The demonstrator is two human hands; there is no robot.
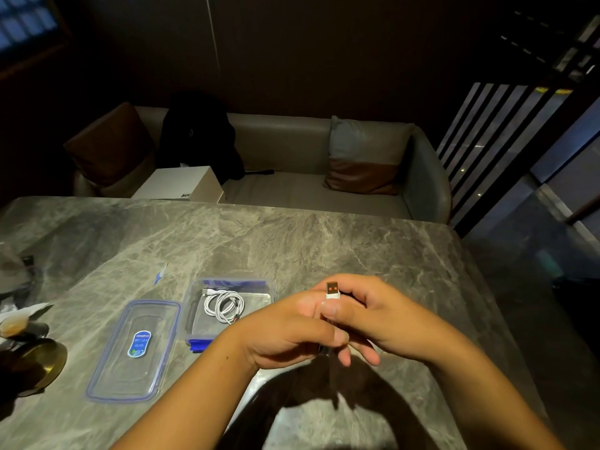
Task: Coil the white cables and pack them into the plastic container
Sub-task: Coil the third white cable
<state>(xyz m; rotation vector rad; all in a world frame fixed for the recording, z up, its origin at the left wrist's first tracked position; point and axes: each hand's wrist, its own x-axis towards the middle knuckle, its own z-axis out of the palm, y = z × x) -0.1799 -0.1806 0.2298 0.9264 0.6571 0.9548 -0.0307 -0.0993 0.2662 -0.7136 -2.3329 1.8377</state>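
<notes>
A clear plastic container (263,298) with blue clips stands on the marble table, left of my hands. One coiled white cable (224,306) lies inside it. My left hand (285,332) and my right hand (373,319) meet above the table and both grip a second white cable (332,291). Its USB plug sticks up between my thumbs. The rest of that cable is hidden inside my hands.
The container's clear lid (136,350), blue-rimmed with a blue label, lies flat left of the container. A small cup (13,324) and a brass saucer (42,365) sit at the table's left edge. A small blue-white scrap (160,274) lies behind the lid. A sofa (292,186) stands beyond the table.
</notes>
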